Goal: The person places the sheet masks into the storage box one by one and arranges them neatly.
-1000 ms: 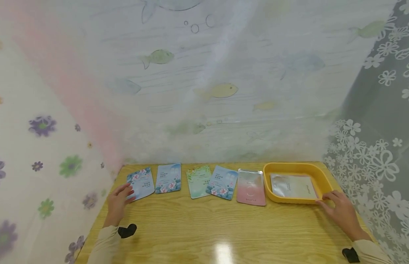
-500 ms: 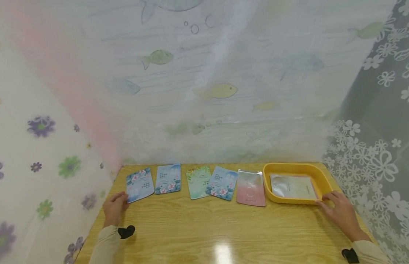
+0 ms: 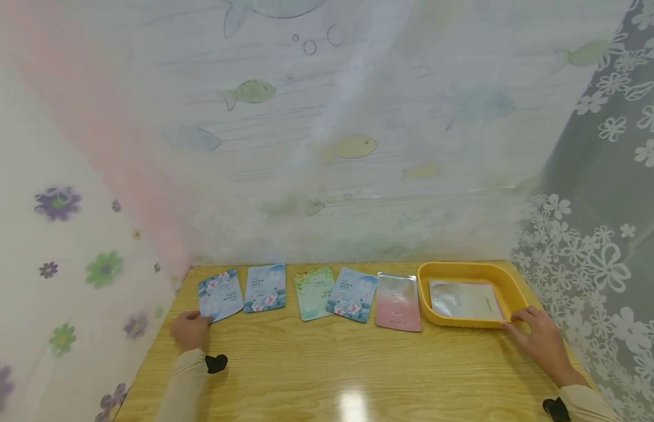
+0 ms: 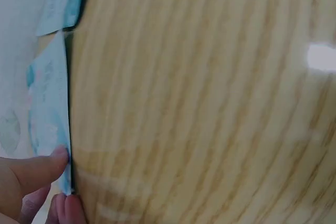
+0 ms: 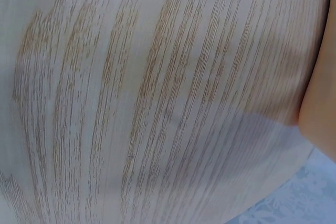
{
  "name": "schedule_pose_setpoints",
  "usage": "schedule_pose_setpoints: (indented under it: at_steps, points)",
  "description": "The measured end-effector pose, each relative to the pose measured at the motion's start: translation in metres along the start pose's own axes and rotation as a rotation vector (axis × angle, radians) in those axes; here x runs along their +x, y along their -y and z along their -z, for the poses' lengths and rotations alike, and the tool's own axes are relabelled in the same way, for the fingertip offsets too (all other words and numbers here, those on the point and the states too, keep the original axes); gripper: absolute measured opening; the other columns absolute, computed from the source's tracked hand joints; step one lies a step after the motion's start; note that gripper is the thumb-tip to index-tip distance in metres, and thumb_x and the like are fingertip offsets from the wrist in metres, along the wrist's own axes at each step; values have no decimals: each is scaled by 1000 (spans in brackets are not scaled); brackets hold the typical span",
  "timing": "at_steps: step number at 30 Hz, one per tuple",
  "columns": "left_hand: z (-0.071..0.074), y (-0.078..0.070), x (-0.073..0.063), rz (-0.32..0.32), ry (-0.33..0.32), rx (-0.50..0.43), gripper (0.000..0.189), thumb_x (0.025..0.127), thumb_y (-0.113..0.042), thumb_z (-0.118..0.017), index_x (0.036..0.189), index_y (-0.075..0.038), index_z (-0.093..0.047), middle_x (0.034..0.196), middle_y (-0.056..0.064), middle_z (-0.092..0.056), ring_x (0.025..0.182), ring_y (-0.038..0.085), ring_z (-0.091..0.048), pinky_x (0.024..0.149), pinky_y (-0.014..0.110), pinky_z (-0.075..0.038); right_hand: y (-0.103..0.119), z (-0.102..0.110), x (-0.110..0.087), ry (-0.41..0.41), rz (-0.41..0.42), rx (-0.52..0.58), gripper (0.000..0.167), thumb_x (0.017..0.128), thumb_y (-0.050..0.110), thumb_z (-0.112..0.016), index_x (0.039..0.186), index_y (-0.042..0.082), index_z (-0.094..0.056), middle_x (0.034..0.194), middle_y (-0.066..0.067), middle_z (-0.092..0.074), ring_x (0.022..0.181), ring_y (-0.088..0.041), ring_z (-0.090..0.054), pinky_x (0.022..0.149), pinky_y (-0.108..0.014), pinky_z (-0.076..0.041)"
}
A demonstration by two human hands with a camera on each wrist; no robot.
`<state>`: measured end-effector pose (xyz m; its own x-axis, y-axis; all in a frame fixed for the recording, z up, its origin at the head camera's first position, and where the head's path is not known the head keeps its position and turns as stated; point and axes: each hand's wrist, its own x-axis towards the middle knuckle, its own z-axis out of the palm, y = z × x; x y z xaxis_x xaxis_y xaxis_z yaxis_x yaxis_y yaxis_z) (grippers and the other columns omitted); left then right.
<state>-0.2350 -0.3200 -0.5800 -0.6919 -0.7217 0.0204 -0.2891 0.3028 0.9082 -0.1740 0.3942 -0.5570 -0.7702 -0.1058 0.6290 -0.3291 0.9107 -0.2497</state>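
Note:
At the far left of the table lies a blue floral sheet mask packet (image 3: 221, 295). My left hand (image 3: 190, 331) pinches its near left corner; in the left wrist view the thumb (image 4: 44, 170) lies on its face, with curled fingers (image 4: 67, 211) at its edge. On the right, a yellow tray (image 3: 427, 310) holds a silvery, pale sheet mask packet (image 3: 466, 300). My right hand (image 3: 540, 340) grips the tray's near right corner by the rim. The right wrist view shows mostly tabletop, and part of that hand at the right edge.
Between hand and tray lie a second blue packet (image 3: 265, 287), a green packet (image 3: 312, 293) partly under another blue packet (image 3: 353, 296), and a pink and silver packet (image 3: 398, 302). Printed curtains (image 3: 327, 176) hang behind the wooden table (image 3: 305, 375) and at both sides.
My left hand has drawn back from over the leftmost blue packet to its near left corner and now pinches it. The right hand stays on the tray rim. The view has shifted slightly.

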Motion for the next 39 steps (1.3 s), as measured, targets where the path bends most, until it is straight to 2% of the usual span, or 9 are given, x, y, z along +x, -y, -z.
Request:
schedule_pose_setpoints:
  at_steps: [7,11,16,19,21,25,29,34,39]
  points:
    - [-2,0,0,-70,-22,96,21,73,5,-67,90,16,-62,95,36,-58,92,48,-52,85,58,-40,1,-2,0,-6,-17,4,28,55,4,-87,72,4,-65,74,-7,-57,69,-29,-52,60,-44,-41]
    - [1,1,0,-99,-6,144,16,73,3,-63,86,13,-66,91,32,-62,89,46,-54,81,57,-42,1,-1,0,8,-24,8,27,57,6,-87,72,5,-65,74,-5,-57,69,-28,-52,60,-43,-42]
    - [7,4,3,-99,25,122,17,76,2,-61,88,8,-72,81,24,-67,78,36,-60,64,40,-48,2,1,1,4,-1,4,27,57,6,-87,73,4,-66,74,-6,-58,68,-28,-53,59,-43,-43]
    - [11,5,6,-57,79,43,19,78,3,-62,94,9,-71,77,21,-68,64,24,-63,53,25,-49,2,3,2,4,6,1,27,57,7,-87,74,4,-66,74,-7,-58,68,-29,-53,59,-43,-43]
    - [15,5,7,-15,123,-15,22,82,3,-58,99,12,-69,83,23,-68,60,17,-64,50,21,-51,2,3,2,11,0,2,26,58,8,-86,74,4,-66,74,-7,-58,68,-29,-53,59,-44,-43]
    - [22,6,9,84,207,-113,31,90,1,-46,111,19,-60,103,32,-63,63,7,-65,58,25,-56,1,2,2,25,-21,6,26,59,8,-86,74,4,-66,74,-7,-59,69,-30,-53,60,-47,-44]
    - [26,5,8,135,244,-125,34,93,-1,-43,116,20,-56,117,35,-56,65,6,-66,63,28,-57,1,3,1,30,-24,8,26,60,10,-86,74,4,-66,74,-8,-58,69,-30,-53,60,-47,-44]
    - [28,2,4,32,195,-33,27,89,2,-55,109,17,-62,111,35,-59,60,8,-61,55,22,-54,0,3,0,28,-25,12,26,61,11,-86,74,5,-66,74,-7,-58,69,-30,-53,59,-44,-43]
    - [29,-1,3,-77,123,-40,23,83,8,-61,104,17,-65,105,35,-61,56,8,-60,50,18,-50,0,3,1,27,-32,21,25,62,11,-86,75,5,-65,74,-6,-57,69,-29,-52,60,-42,-41]
